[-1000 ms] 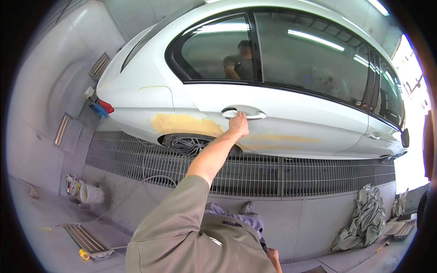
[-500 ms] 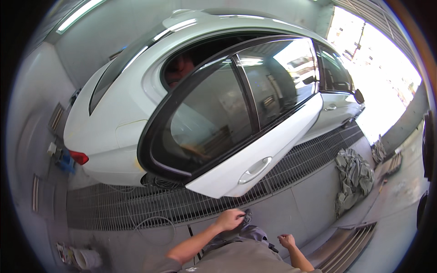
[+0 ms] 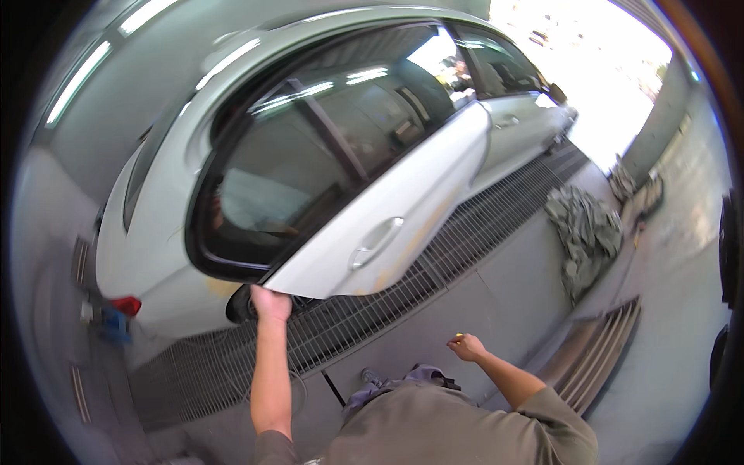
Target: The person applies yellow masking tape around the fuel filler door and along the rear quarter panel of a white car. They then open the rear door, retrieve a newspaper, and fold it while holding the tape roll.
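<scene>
A white car (image 3: 155,263) stands ahead, and its rear door (image 3: 341,256) is ajar, swung out toward me. The door has dark glass, a silver handle (image 3: 377,242) and yellowish patches low on its panel. At the door's rear lower corner, my left hand (image 3: 272,304) is closed on the edge, with the fingers partly hidden behind it. Low on the right, in front of my body, my right hand (image 3: 467,347) is closed around a small thing with a yellow bit (image 3: 457,338) showing. Its kind is too small to make out.
Metal floor grating (image 3: 201,380) runs under and along the car. A heap of crumpled grey cloth (image 3: 585,236) lies on the right, near a slatted metal panel (image 3: 601,353). A blue object (image 3: 116,325) stands behind the tail light. Bright daylight fills the opening at far right.
My left hand has reached forward and taken hold of the door's edge. The door now stands nearer the car's body. My right hand has risen slightly, and the view has shifted.
</scene>
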Action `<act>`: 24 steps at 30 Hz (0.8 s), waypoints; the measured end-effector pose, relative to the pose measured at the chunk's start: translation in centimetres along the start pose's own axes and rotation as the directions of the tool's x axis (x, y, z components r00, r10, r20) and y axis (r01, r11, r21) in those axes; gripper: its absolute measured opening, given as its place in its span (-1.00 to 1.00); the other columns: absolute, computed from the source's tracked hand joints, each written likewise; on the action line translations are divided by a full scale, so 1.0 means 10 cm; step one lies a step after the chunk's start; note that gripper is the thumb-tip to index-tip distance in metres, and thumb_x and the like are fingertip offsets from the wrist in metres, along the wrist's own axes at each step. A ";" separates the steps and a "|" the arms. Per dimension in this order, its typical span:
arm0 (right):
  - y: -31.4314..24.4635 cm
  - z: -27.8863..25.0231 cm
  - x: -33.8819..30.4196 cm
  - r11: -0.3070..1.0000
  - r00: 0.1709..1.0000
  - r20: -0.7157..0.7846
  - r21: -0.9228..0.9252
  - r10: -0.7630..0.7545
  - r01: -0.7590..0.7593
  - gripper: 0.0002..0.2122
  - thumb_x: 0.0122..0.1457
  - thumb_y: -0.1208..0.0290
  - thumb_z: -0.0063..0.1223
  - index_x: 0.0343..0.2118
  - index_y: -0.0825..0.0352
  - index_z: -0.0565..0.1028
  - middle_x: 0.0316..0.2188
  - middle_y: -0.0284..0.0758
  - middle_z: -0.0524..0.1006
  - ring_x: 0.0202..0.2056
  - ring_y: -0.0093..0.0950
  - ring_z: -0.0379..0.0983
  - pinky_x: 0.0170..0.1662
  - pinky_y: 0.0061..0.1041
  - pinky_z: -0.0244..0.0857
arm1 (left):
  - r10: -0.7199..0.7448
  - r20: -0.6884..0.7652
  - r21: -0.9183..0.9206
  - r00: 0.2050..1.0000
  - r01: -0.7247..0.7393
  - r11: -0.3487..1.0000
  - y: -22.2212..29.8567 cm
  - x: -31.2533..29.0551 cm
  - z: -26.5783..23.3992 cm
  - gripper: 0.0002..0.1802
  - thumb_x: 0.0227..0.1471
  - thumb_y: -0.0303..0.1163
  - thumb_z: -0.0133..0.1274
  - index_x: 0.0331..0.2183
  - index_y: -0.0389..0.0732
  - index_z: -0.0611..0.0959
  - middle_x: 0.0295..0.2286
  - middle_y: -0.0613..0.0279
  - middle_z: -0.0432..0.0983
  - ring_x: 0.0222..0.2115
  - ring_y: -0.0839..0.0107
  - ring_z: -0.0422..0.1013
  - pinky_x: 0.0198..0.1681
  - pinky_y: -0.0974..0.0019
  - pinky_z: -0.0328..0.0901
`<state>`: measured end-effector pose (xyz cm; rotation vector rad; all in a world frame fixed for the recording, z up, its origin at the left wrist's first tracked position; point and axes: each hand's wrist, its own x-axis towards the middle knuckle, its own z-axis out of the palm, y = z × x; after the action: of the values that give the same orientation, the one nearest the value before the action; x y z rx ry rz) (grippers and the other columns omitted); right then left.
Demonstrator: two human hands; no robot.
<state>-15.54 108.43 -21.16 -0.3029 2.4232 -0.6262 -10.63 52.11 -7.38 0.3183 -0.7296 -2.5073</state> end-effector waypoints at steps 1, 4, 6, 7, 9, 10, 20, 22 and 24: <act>0.06 0.04 0.01 1.000 0.999 0.039 -0.023 -0.001 0.002 -0.70 0.25 0.09 0.07 -0.11 0.05 0.72 -0.16 -0.21 0.70 -0.08 -0.12 0.62 0.01 -0.20 0.50 | 0.006 -0.137 0.116 0.991 0.010 0.993 0.09 0.08 -0.03 -0.51 0.35 -0.12 -0.14 0.08 -0.25 0.60 0.07 0.10 0.57 0.06 0.15 0.47 0.20 0.04 0.34; 0.24 0.26 -0.02 0.998 0.995 0.080 -0.021 0.064 -0.063 -0.70 0.25 0.07 0.06 -0.10 0.00 0.72 -0.14 -0.24 0.70 -0.07 -0.13 0.63 0.03 -0.20 0.50 | 0.031 -0.356 0.224 0.934 0.053 0.973 0.19 0.26 -0.06 -0.40 0.36 0.02 -0.18 0.14 -0.25 0.54 0.14 0.15 0.46 0.14 0.19 0.39 0.25 0.08 0.29; 0.34 0.44 -0.11 0.994 0.990 0.091 -0.001 0.108 -0.108 -0.70 0.24 0.06 0.06 -0.09 -0.02 0.72 -0.14 -0.24 0.70 -0.07 -0.14 0.63 0.03 -0.19 0.50 | 0.045 -0.371 0.124 0.928 0.001 0.992 0.27 0.38 -0.05 -0.15 0.35 0.26 -0.38 0.27 -0.28 0.38 0.17 0.11 0.42 0.17 0.16 0.35 0.31 0.07 0.20; 0.37 0.49 -0.15 0.993 0.990 0.085 0.007 0.115 -0.116 -0.70 0.24 0.06 0.06 -0.09 -0.02 0.72 -0.14 -0.24 0.70 -0.07 -0.14 0.63 0.03 -0.19 0.50 | 0.026 -0.369 0.127 0.929 0.023 0.992 0.31 0.47 -0.05 -0.19 0.34 0.22 -0.35 0.24 -0.29 0.41 0.16 0.09 0.43 0.16 0.15 0.36 0.29 0.05 0.21; 0.38 0.55 -0.28 0.988 0.988 0.042 0.036 0.151 -0.153 -0.71 0.23 0.07 0.08 -0.10 -0.01 0.73 -0.15 -0.24 0.71 -0.08 -0.13 0.63 0.03 -0.18 0.50 | 0.061 -0.352 0.186 0.934 0.006 0.983 0.34 0.65 -0.03 -0.26 0.32 0.13 -0.30 0.17 -0.31 0.47 0.14 0.04 0.44 0.14 0.12 0.37 0.27 0.03 0.23; 0.35 0.55 -0.37 0.988 0.990 -0.002 0.067 0.140 -0.140 -0.71 0.23 0.08 0.09 -0.10 0.00 0.73 -0.14 -0.23 0.70 -0.07 -0.13 0.63 0.04 -0.19 0.50 | 0.097 -0.335 0.237 0.937 -0.016 0.971 0.32 0.72 -0.02 -0.31 0.31 0.07 -0.28 0.14 -0.32 0.50 0.13 0.01 0.45 0.13 0.11 0.38 0.25 0.03 0.24; -2.22 -0.33 -1.58 0.882 0.674 -0.738 0.346 0.044 0.321 -0.74 0.33 0.28 0.09 -0.05 0.27 0.65 -0.35 -0.23 0.51 -0.28 -0.31 0.50 -0.11 -0.42 0.37 | -0.103 0.006 0.585 0.995 0.080 0.807 -0.85 -1.56 0.24 -0.56 0.05 -0.66 -0.17 0.01 -0.32 0.46 -0.25 0.28 0.38 -0.23 0.47 0.29 -0.23 0.35 0.30; -2.77 -0.60 -1.90 0.817 0.499 -0.858 0.201 -0.119 0.540 -0.64 0.31 0.26 0.08 0.06 0.36 0.58 -0.19 -0.22 0.52 -0.15 -0.36 0.45 -0.03 -0.40 0.33 | -0.389 0.381 0.836 0.839 -0.134 0.532 -0.80 -1.96 0.32 -0.55 0.02 -0.52 0.04 0.00 -0.39 0.46 -0.19 0.06 0.44 -0.18 0.24 0.37 -0.16 0.12 0.34; -3.15 -0.78 -2.34 0.769 0.377 -0.893 0.059 -0.245 0.637 -0.46 0.24 0.14 0.12 0.16 0.44 0.49 0.00 -0.11 0.49 -0.01 -0.25 0.42 0.12 -0.23 0.28 | -0.777 0.460 0.881 0.430 -0.332 0.338 -0.80 -2.03 0.50 -0.54 0.04 -0.38 0.16 -0.02 -0.38 0.54 -0.13 -0.11 0.51 -0.11 0.02 0.43 -0.05 0.02 0.36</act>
<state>0.10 92.39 11.96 -0.6213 3.0134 -1.9223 1.57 70.80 -6.05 -0.7415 -2.8365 -1.9797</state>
